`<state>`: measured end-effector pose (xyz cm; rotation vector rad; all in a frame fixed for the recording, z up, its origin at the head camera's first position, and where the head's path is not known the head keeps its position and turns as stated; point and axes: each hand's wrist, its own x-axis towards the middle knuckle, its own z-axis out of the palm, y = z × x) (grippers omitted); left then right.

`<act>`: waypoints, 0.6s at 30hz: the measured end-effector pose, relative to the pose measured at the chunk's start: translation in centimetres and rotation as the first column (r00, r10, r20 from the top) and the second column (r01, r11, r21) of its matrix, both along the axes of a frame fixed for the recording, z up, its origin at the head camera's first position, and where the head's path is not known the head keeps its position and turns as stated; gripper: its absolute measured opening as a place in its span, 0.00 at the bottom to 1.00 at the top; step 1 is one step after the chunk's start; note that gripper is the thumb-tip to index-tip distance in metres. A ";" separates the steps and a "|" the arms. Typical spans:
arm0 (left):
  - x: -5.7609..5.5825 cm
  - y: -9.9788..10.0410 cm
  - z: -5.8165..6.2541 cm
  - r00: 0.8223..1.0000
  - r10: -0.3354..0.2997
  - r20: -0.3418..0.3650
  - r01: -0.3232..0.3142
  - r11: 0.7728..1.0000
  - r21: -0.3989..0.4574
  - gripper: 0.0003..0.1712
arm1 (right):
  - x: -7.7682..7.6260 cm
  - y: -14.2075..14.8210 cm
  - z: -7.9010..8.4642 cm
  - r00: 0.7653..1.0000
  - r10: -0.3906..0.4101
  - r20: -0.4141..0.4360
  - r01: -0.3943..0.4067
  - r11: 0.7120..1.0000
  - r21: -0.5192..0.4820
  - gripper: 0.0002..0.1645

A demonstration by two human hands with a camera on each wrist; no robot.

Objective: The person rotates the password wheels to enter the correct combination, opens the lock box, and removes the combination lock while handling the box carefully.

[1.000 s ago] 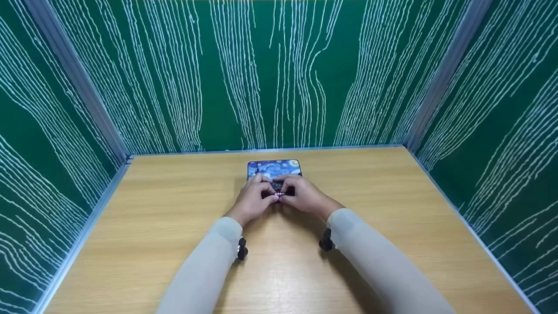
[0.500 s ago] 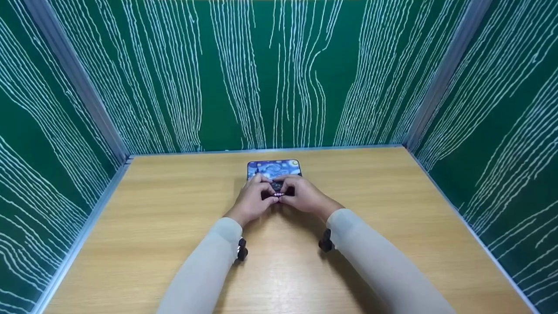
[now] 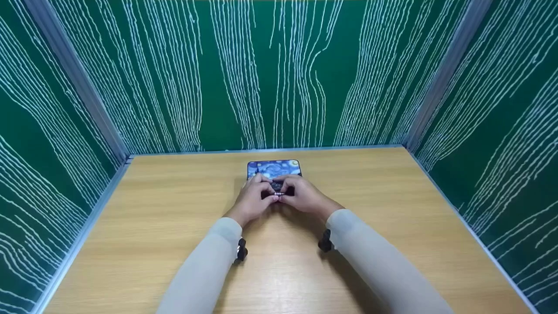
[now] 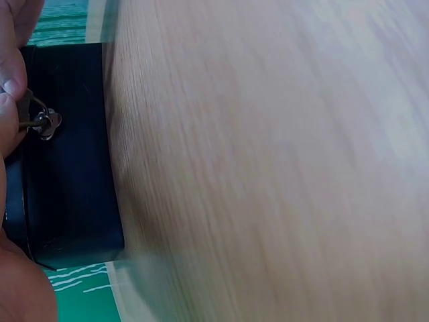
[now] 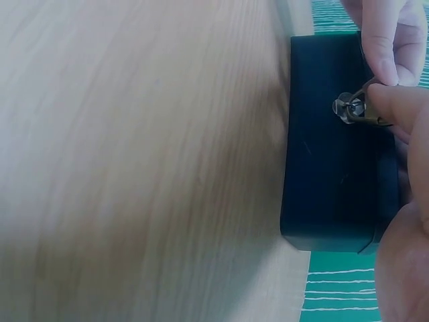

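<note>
A small dark box [image 5: 328,161] with a blue swirling picture on its lid [image 3: 274,168] stands on the table. On its near side, a metal hasp [image 4: 51,125] carries a padlock [image 5: 375,115], whose shackle passes through it. In the head view, a row of small light marks shows on the padlock between the fingertips. My left hand [image 3: 253,198] pinches the padlock from the left. From the right, my right hand [image 3: 305,196] pinches it too, the two thumbs nearly touching. Fingers of both hands reach over the lid and hide much of the padlock's body.
The wooden table [image 3: 174,244] spreads out around the box. Green panels with white wavy lines [image 3: 231,74] and grey posts [image 3: 83,83] close in the back and sides. A dark wrist device [image 3: 242,249] sits under each sleeve.
The row of marks on the padlock has turned from pinkish to whitish, with slight fingertip movement around it. Box and forearms have stayed in place.
</note>
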<state>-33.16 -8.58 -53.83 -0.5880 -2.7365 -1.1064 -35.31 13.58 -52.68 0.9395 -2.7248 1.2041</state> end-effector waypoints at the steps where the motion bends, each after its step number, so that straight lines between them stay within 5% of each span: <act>1: 0.0 0.0 0.0 1.000 -0.001 0.001 0.001 1.000 0.000 0.06 | 0.0 0.0 0.0 1.000 0.000 0.001 0.000 1.000 0.002 0.07; 18: 0.0 0.0 -0.1 1.000 -0.002 -0.004 0.002 1.000 0.007 0.05 | 0.0 0.0 0.0 1.000 -0.006 -0.004 0.006 1.000 0.012 0.07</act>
